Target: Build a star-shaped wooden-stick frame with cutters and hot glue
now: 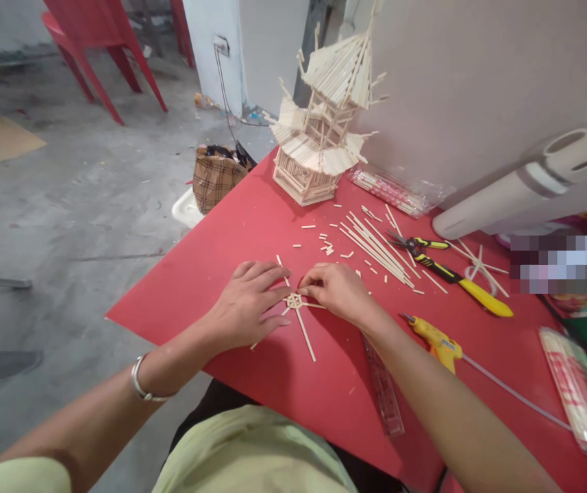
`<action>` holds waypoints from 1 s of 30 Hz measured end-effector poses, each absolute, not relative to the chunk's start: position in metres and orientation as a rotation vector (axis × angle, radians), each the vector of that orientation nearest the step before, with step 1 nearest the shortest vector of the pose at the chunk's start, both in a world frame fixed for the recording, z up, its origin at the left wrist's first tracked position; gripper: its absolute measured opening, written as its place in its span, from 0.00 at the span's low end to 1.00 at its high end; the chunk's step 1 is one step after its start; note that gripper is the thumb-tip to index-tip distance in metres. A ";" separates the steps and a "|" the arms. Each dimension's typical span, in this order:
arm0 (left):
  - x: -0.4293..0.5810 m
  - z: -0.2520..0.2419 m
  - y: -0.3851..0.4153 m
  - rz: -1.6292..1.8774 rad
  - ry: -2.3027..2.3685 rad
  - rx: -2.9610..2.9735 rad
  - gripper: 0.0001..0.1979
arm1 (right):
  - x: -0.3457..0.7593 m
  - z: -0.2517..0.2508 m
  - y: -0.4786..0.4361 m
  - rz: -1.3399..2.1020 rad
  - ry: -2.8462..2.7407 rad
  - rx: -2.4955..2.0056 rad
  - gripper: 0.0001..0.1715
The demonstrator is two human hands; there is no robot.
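Observation:
A spoked frame of thin wooden sticks [306, 334] lies flat on the red table, with a small ring of short pieces at its hub [294, 301]. My left hand [244, 305] rests over its left side, fingers stretched and thumb apart, hiding some of the spokes. At the hub's upper right, my right hand [331, 287] pinches what looks like a short wooden stick piece, mostly covered by the fingertips. Short cut pieces [327, 248] and a fan of long sticks [378, 250] lie beyond the right hand.
A stick-built pagoda model [321, 137] stands at the back. To the right lie yellow-black cutters [452, 277], a yellow glue gun [434, 339], a star of sticks [479, 263] and packaged sticks [581, 390]. A clear ruler [383, 390] lies under my right forearm. Cardboard tubes [524, 188] lean behind.

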State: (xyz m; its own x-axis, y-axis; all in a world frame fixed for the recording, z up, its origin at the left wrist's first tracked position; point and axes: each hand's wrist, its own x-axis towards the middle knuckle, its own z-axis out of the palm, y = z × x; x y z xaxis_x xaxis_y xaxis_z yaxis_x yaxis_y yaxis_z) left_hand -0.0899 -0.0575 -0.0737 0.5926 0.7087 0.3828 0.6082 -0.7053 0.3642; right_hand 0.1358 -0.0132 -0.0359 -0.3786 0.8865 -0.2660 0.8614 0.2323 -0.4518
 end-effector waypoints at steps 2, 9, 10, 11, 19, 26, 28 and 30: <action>-0.090 -0.075 -0.057 0.752 1.099 2.613 0.20 | 0.135 -0.036 -0.013 0.825 -2.433 -1.735 0.03; -0.089 -0.075 -0.057 0.700 1.099 2.572 0.21 | 0.132 -0.034 -0.016 0.798 -2.438 -1.735 0.03; -0.090 -0.074 -0.057 0.695 1.101 2.569 0.21 | 0.132 -0.033 -0.016 0.789 -2.441 -1.739 0.03; -0.090 -0.074 -0.056 0.691 1.103 2.565 0.22 | 0.132 -0.033 -0.017 0.782 -2.443 -1.738 0.04; -0.090 -0.075 -0.055 0.693 1.102 2.541 0.23 | 0.133 -0.035 -0.018 0.768 -2.432 -1.696 0.04; -0.090 -0.075 -0.055 0.702 1.087 2.563 0.23 | 0.133 -0.035 -0.020 0.741 -2.429 -1.726 0.04; -0.090 -0.074 -0.056 0.708 1.076 2.576 0.22 | 0.133 -0.034 -0.020 0.733 -2.429 -1.730 0.04; -0.090 -0.073 -0.056 0.709 1.064 2.584 0.21 | 0.133 -0.033 -0.020 0.729 -2.428 -1.736 0.04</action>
State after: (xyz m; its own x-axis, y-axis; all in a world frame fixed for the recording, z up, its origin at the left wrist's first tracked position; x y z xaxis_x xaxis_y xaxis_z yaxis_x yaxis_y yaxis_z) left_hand -0.0901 -0.0557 -0.0731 0.6132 0.7135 0.3391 0.5876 -0.6988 0.4079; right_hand 0.1325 -0.0200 -0.0333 -0.3598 0.9082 -0.2136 0.8756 0.2496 -0.4135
